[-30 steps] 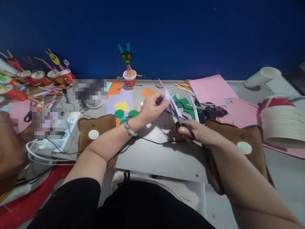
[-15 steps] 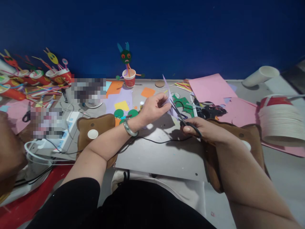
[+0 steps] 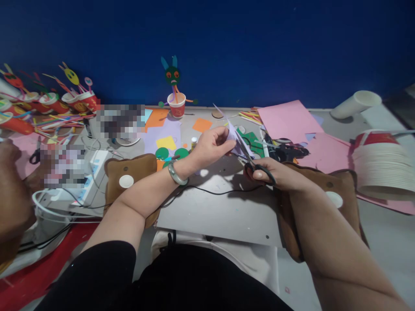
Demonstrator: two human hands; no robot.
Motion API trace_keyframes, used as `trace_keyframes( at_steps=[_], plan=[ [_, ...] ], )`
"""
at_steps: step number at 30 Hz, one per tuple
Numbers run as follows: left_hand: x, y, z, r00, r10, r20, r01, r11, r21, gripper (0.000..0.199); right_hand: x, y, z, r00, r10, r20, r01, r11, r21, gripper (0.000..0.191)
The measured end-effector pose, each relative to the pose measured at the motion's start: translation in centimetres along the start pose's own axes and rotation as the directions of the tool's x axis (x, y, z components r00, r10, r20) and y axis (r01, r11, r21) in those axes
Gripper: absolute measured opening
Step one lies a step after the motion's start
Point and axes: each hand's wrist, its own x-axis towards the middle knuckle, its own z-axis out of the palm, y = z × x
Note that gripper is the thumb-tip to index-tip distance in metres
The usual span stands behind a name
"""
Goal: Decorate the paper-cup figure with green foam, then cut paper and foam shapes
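Between thumb and fingers, my left hand (image 3: 212,147) pinches a piece of light purple paper (image 3: 232,129) above the table. My right hand (image 3: 270,172) has its fingers through the black handles of a pair of scissors (image 3: 249,154). The blades point up and away, lying against the purple paper and partly spread. Beyond my hands lies green paper (image 3: 256,147) with cut edges. Green paper circles (image 3: 162,153) rest left of my left wrist, near a glue stick (image 3: 193,142).
A paper-cup puppet (image 3: 177,105) stands at the back. Pink sheets (image 3: 288,121) and a stack of paper cups (image 3: 382,166) are at right. Brown cushions (image 3: 129,168) lie under my forearms; a black cable crosses the table. At left are a power strip (image 3: 92,177) and another person's hand (image 3: 13,185).
The purple paper has tilted, its upper tip swinging left. The scissor blades have spread a little wider. At the left edge, the other person's hand has come further into view.
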Motion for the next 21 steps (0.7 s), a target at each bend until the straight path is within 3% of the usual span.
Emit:
trace_keyframes(
  at_steps=[14, 21],
  plan=[
    [-0.07, 0.04, 0.19, 0.999, -0.035, -0.003, 0.034, 0.997, -0.062, 0.031, 0.3, 0.88, -0.31, 0.999, -0.014, -0.042, 0.013, 0.999, -0.03, 0.076],
    [-0.25, 0.32, 0.45, 0.999, -0.007, -0.037, 0.004, 0.996, -0.088, 0.043, 0.26, 0.52, 0.12, 0.996, -0.035, -0.085, 0.034, 0.999, -0.017, 0.075]
  ],
)
